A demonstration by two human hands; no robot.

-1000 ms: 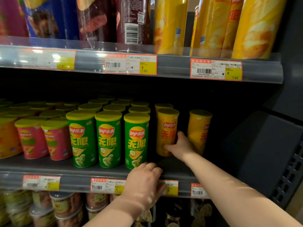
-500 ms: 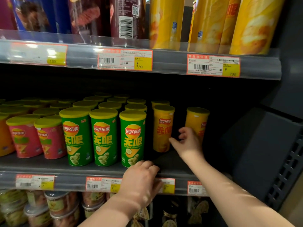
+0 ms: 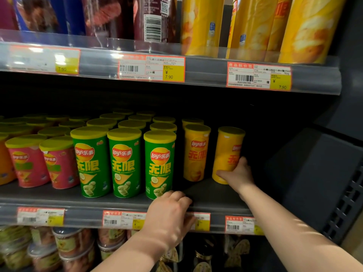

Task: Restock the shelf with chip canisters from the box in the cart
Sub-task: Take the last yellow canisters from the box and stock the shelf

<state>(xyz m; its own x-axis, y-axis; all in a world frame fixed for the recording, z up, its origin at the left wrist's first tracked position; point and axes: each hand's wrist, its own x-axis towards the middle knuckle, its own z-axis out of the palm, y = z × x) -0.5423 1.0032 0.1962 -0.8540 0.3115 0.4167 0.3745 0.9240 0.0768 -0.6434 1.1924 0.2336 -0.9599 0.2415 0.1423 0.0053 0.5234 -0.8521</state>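
Two short yellow chip canisters stand at the right end of the middle shelf (image 3: pixel 214 193). My right hand (image 3: pixel 238 174) is wrapped around the base of the right yellow canister (image 3: pixel 228 146), which stands upright. A small gap separates it from the left yellow canister (image 3: pixel 196 154), which has another yellow one behind it. My left hand (image 3: pixel 169 214) lies over the shelf's front edge below the green canisters (image 3: pixel 160 163), fingers curled onto the board. The box and cart are out of view.
Pink canisters (image 3: pixel 59 161) stand left of the green rows. Tall yellow canisters (image 3: pixel 202 26) fill the shelf above. A dark side panel (image 3: pixel 314 173) closes the shelf on the right. Cup snacks (image 3: pixel 68 244) sit on the shelf below.
My right hand left the left yellow canister, moved right and closed on the right yellow canister. My left hand stayed on the shelf edge.
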